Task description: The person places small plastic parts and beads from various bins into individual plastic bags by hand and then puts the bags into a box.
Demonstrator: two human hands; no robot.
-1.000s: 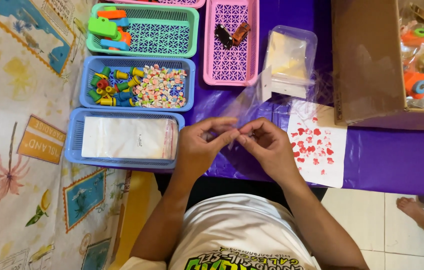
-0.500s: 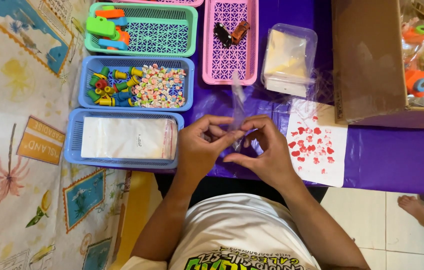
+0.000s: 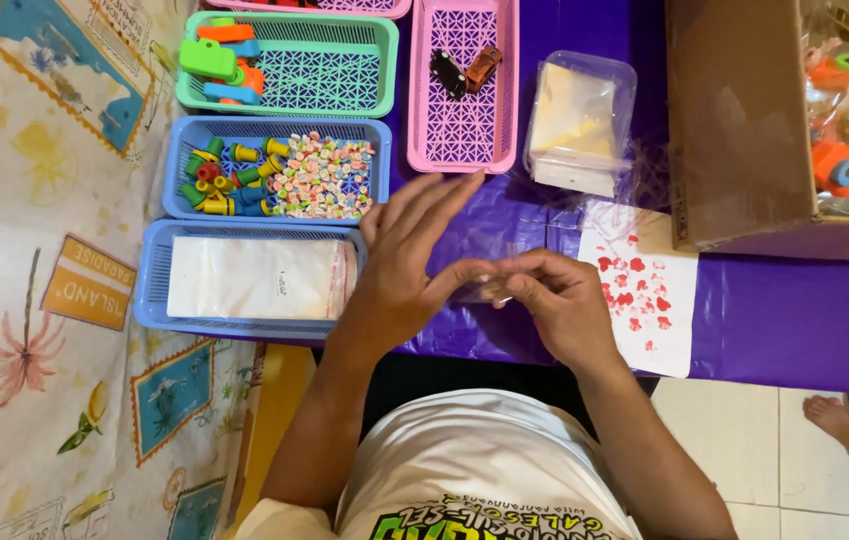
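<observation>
Clear plastic bag (image 3: 490, 285), small and nearly invisible against the purple table cover (image 3: 775, 320), is being held just above the cover between the two hands. It is being pinched at one edge by the right hand (image 3: 565, 305), fingertips closed on the film, while the left hand (image 3: 410, 265) is being held flat with fingers spread, thumb touching the bag's other side. The film is being judged as very light, limp and slippery, easily creased, so a hold at the mouth or a corner is being judged safest; whether anything is inside cannot be told, since the outline is blurred. Room is being limited on the left by the blue basket of flat packets (image 3: 250, 278) and the blue basket of small coloured pieces (image 3: 280, 180), both close to the left fingers. Ahead, the pink basket (image 3: 463, 90) and the clear packet stack (image 3: 577, 125) are standing near. To the right, the sheet with red marks (image 3: 645, 290) is lying just beside the right hand, with the cardboard box (image 3: 735, 120) beyond it.
</observation>
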